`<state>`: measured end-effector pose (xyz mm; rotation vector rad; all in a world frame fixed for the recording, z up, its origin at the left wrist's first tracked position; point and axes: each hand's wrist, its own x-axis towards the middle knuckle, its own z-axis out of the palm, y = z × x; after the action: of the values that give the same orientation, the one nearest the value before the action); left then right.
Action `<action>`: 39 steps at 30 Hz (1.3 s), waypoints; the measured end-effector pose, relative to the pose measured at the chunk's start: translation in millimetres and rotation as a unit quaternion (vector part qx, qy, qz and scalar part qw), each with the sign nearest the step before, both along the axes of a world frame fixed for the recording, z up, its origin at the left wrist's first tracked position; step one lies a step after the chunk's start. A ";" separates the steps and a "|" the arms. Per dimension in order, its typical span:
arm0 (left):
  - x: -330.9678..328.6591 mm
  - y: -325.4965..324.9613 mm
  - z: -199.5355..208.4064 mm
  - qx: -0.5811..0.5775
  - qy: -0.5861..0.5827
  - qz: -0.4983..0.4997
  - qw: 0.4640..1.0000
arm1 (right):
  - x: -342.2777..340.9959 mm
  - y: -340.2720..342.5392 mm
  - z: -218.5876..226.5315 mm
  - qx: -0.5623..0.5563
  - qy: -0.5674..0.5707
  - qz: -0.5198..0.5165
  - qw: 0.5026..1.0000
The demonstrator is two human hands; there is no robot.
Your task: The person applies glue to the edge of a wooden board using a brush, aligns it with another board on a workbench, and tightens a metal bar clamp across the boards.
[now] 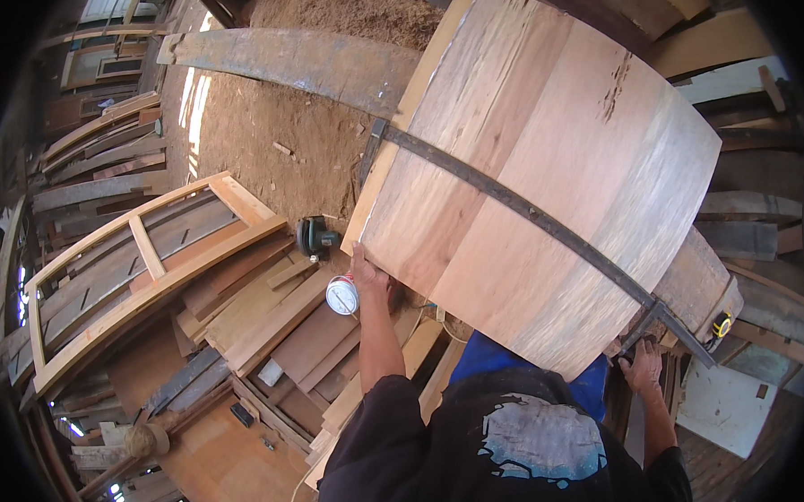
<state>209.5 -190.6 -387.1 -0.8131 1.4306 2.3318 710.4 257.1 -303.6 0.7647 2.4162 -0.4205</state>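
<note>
A wide panel of several glued-looking boards (541,155) lies before me, with a pale strip along its left edge. Across it runs a dark metal bar clamp (530,211), one jaw at the left edge and the screw end at the lower right. My left hand (370,275) is closed on the panel's near left corner, some fingers hidden below it. Beside that hand is a round white disc with a reddish rim (341,296), perhaps the end of a can. At the clamp's screw end, my right hand (642,368) is closed around the handle, which is partly covered.
A dark green power tool (314,237) sits left of the panel. A framed wooden piece (151,253) lies on stacked boards (270,319) farther left. A yellow tape measure (721,324) rests at the right. Sawdust (347,20) covers ground at the back.
</note>
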 end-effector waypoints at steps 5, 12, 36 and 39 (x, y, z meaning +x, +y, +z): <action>0.5 4.5 7.8 -0.025 -0.029 0.009 0.999 | 7.0 -1.5 -24.3 0.009 -0.061 -0.029 0.998; 0.5 8.9 12.1 -0.017 -0.028 0.005 0.999 | 1.0 32.1 -38.0 -0.189 -0.191 -0.016 0.963; 6.4 14.7 12.5 -0.015 -0.003 0.000 1.000 | 29.5 24.3 -39.4 -0.097 0.030 -0.073 0.992; 4.9 11.2 8.3 -0.024 0.000 0.011 1.000 | 31.0 37.8 -43.1 -0.119 -0.080 0.033 0.989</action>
<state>214.4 -179.4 -378.8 -0.8442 1.4908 2.3216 741.4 294.8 -346.7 0.5873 2.1860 -0.5858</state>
